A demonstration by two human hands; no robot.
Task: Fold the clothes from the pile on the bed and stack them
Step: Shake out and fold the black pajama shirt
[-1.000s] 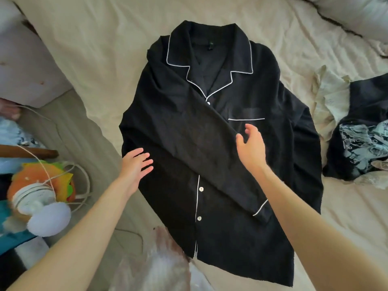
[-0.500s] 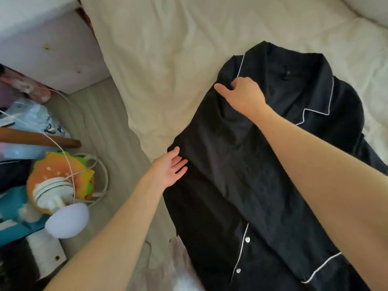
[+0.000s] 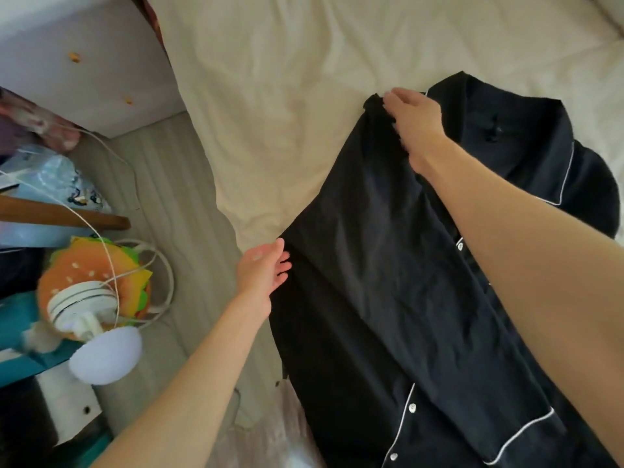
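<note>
Right now I see the black pajama shirt [image 3: 388, 265] spread front-up on the cream bed sheet [image 3: 287, 79], filling the right and lower right of the frame, its collar toward the upper right and its white-piped cuff [image 3: 520, 437] lying across the button placket at the lower right. My right hand [image 3: 413, 118], reaching in from the right edge toward the upper centre, is at the shoulder corner of the shirt, where the cloth is bunched into a small peak just beside the fingertips; the fingers curl down onto the fabric, but I cannot tell whether they actually pinch it or only press on it. My left hand [image 3: 265, 268], coming up from the lower left, sits at the centre of the frame against the shirt's left side edge, palm turned toward the cloth, fingers relaxed and nearly straight, their tips touching the fabric without gripping it. In the left part of the frame, off the bed, a burger-shaped plush [image 3: 98, 265] lies on the pale floor covering [image 3: 162, 197] with a white cable [image 3: 101, 238] looped over it and a small white lamp [image 3: 104, 356] just below it. A white cabinet [image 3: 84, 45] fills the upper left corner.
</note>
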